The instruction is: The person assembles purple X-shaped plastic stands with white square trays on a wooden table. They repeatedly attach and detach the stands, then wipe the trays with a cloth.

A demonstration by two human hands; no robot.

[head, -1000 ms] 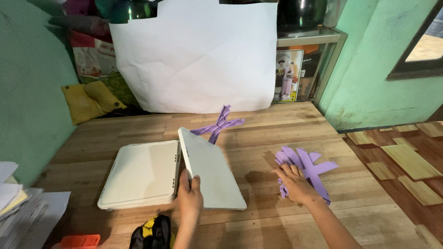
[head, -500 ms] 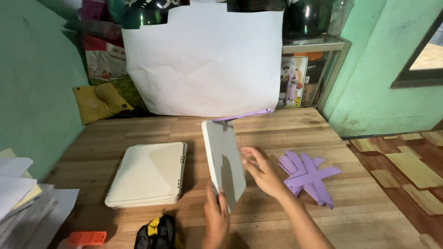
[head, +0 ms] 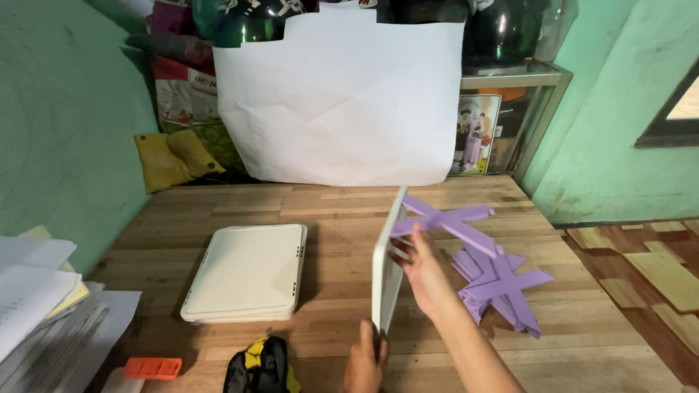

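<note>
My left hand (head: 366, 362) grips the near bottom edge of a white rectangular panel (head: 386, 269), which stands almost on edge, seen from its thin side. A purple X-shaped cross brace (head: 445, 221) is fixed to the panel's right face. My right hand (head: 421, 266) rests flat against that right face, just below the brace, with fingers spread. A pile of several loose purple cross braces (head: 504, 284) lies on the wooden table (head: 328, 211) to the right of my right hand.
A stack of white panels (head: 248, 271) lies flat at the left. A black and yellow bag (head: 261, 366) and an orange piece (head: 152, 367) sit at the near edge. Papers (head: 36, 291) pile at far left. A large white sheet (head: 342, 94) leans at the back.
The panel has swung from lying tilted to standing on edge, showing the purple brace on its right face. My right hand left the brace pile and moved onto the panel.
</note>
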